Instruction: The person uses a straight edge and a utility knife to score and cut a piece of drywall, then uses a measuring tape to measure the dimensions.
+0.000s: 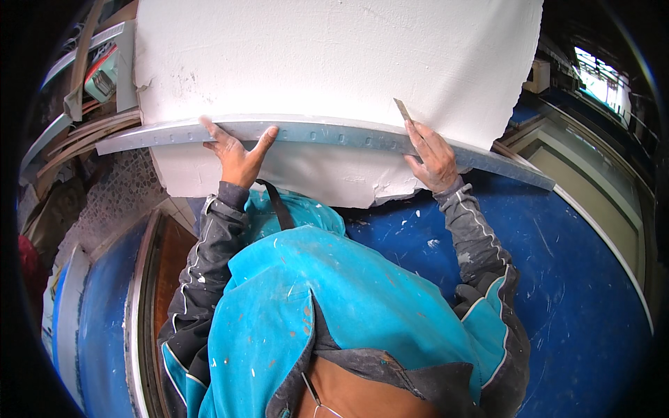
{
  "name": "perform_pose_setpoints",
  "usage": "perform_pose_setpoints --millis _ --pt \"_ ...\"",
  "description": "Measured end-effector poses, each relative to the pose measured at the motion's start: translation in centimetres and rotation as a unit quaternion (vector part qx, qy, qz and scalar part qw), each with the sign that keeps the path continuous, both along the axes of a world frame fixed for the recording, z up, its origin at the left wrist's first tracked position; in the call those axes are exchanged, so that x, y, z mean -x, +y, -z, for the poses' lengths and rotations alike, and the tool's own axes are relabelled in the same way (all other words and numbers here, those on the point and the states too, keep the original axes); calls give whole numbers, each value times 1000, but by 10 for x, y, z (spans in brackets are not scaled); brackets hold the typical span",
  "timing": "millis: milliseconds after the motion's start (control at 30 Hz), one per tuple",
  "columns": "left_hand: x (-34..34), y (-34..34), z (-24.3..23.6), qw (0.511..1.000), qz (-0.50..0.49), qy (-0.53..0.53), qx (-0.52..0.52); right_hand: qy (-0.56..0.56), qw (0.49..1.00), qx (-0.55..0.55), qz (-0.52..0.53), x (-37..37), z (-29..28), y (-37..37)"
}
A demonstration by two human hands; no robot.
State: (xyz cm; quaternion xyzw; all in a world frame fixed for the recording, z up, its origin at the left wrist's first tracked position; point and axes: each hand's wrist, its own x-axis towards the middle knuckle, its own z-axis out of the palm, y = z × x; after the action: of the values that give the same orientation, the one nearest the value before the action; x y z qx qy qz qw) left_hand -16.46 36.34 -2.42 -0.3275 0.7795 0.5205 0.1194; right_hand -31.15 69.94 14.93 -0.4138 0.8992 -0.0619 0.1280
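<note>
A large white board with ragged edges lies in front of me. Across its near part runs a long grey metal channel, with a row of small marks along its face. My left hand grips the channel left of the middle, thumb and fingers spread apart along it. At the channel's right part, my right hand is closed around a utility knife, its handle hidden by the fingers. The knife's thin blade points up and left over the board, just beyond the channel.
Beneath the board and to the right is a scuffed blue surface with white flecks. Wooden strips and scraps are piled at the left. A pale framed panel stands at the right. Blue and brown panels lean at the lower left.
</note>
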Motion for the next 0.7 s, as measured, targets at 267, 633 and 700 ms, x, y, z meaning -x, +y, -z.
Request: perform_pose_setpoints --millis 267,633,700 --pt "3 -1 -4 1000 3 -8 -2 0 1000 5 0 0 0 -1" --pt "0 1 3 999 -8 48 -14 5 1000 7 -2 0 0 0" --pt "-1 1 4 998 -6 54 -10 3 1000 7 -1 0 0 0"
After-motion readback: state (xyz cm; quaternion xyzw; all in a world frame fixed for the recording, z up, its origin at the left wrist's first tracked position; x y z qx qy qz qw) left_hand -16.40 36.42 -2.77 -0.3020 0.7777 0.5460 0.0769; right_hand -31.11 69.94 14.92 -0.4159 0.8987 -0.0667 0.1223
